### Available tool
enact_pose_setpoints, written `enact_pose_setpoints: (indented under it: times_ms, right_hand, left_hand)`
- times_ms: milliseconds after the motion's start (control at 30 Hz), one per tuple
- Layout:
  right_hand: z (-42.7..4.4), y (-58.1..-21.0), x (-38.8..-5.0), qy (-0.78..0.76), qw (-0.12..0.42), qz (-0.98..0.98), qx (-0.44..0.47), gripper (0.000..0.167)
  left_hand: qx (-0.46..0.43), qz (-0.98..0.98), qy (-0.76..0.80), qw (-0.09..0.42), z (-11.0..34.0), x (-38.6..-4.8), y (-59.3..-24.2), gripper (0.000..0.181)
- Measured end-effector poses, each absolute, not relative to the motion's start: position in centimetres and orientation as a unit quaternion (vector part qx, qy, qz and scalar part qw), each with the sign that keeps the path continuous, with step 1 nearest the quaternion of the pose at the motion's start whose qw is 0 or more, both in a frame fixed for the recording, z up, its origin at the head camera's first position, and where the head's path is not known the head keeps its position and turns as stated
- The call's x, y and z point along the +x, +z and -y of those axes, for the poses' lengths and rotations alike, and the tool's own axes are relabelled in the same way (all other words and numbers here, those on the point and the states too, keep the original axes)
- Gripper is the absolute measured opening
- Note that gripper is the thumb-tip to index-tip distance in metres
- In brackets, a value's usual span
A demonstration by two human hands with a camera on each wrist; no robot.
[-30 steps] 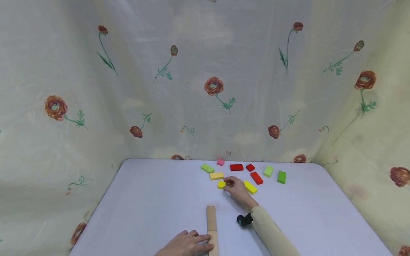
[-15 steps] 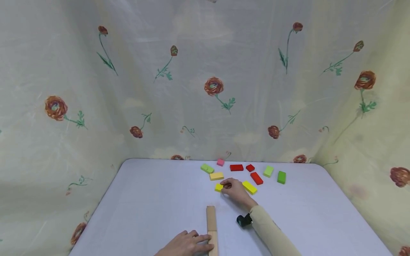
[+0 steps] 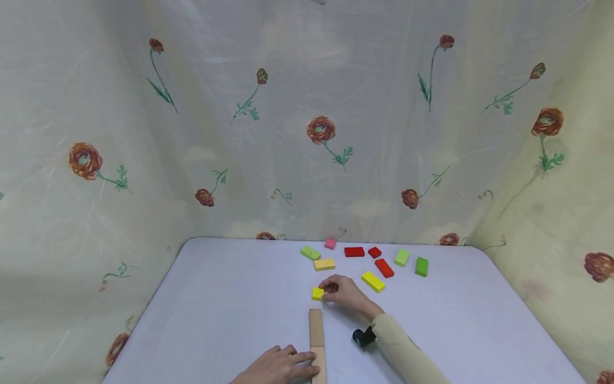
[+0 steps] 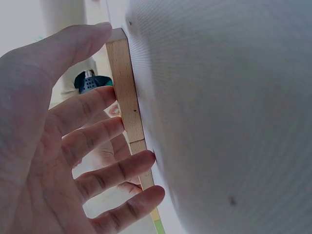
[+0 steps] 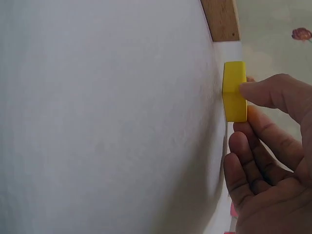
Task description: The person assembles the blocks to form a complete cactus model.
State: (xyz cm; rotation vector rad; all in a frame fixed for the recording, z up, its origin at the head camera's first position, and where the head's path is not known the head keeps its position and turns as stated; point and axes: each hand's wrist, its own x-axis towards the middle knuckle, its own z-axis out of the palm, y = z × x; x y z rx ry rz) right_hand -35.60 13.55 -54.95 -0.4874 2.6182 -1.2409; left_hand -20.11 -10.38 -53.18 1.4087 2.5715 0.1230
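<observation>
Between the thumb and fingers of my right hand (image 3: pixel 346 294) is a small yellow block (image 3: pixel 317 294), pinched at one side. In the right wrist view the yellow block (image 5: pixel 235 92) is just by the white tabletop, a short gap from the end of a wooden block (image 5: pixel 222 22). Two plain wooden blocks lie end to end in a line: the far block (image 3: pixel 316 328) and the near block (image 3: pixel 318 368). My left hand (image 3: pixel 278 367) rests its fingers on the near one. In the left wrist view those fingers are spread and fairly straight, with the thumb at the block's end.
Loose blocks lie at the back of the white table (image 3: pixel 230 298): a long yellow block (image 3: pixel 373 281), a pale orange block (image 3: pixel 324 264), a pink block (image 3: pixel 330 244), a dark green block (image 3: pixel 421 266), plus several red and light green ones. A flowered curtain (image 3: pixel 288 160) surrounds the table.
My right hand has moved the small yellow block toward me and slightly left, close to the far end of the wooden row. The left hand stays on the near wooden block.
</observation>
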Motion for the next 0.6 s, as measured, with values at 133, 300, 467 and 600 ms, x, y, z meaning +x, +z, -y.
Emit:
enact_pose_setpoints:
  times_ms: [133, 300, 467, 600]
  right_hand:
    - [-13.4, -55.0, -35.2, -0.415, 0.110, -0.884, -0.185, 0.025]
    - [-13.4, -55.0, -35.0, -0.411, 0.120, -0.882, -0.195, 0.026]
    - [-13.4, -54.9, -34.6, -0.410, 0.133, -0.879, -0.203, 0.027]
    - [-13.3, -54.9, -34.3, -0.406, 0.136, -0.880, -0.205, 0.026]
  left_hand:
    - [0.476, -0.872, 0.042, 0.106, 10.4, -20.1, -53.2, 0.056]
    - [0.479, -0.871, 0.038, 0.104, 10.4, -20.1, -53.3, 0.056]
    - [0.475, -0.872, 0.033, 0.110, 10.3, -20.2, -53.2, 0.058]
    - [0.475, -0.873, 0.031, 0.108, 10.3, -20.2, -53.3, 0.059]
